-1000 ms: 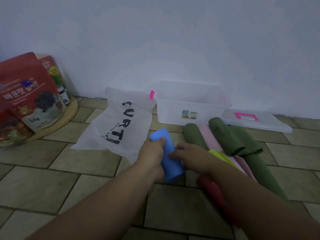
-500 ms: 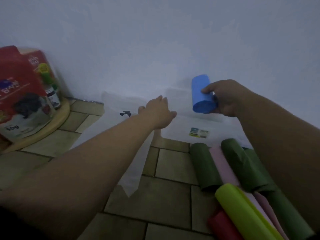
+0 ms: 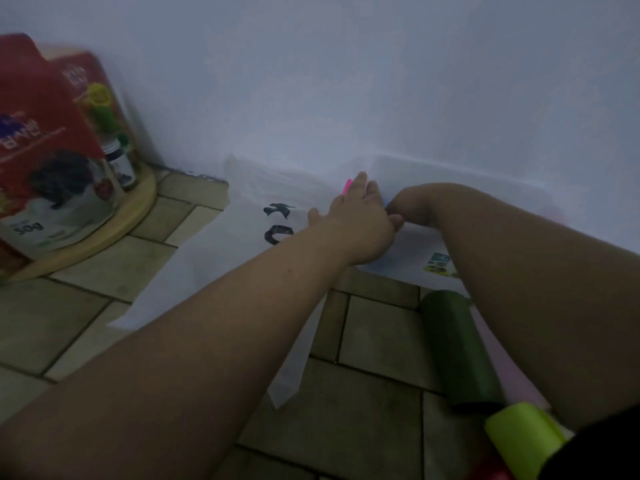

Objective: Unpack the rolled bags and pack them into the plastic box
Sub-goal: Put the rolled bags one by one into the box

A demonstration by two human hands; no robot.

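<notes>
Down to the one plastic box [image 3: 412,252] came both hands. My left hand [image 3: 360,216] lies released on its rim; my right hand [image 3: 414,206] dips inside, its grip I cannot tell.

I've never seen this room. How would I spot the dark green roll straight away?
Find the clear plastic box against the wall, then come nearer across the tiled floor. The dark green roll lies just before the box's sticker. Its neighbour nearer the camera, the yellow-green roll, is bright; this one is dull and dark.

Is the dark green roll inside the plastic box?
No, the dark green roll lies on the floor tiles in front of the plastic box.
</notes>
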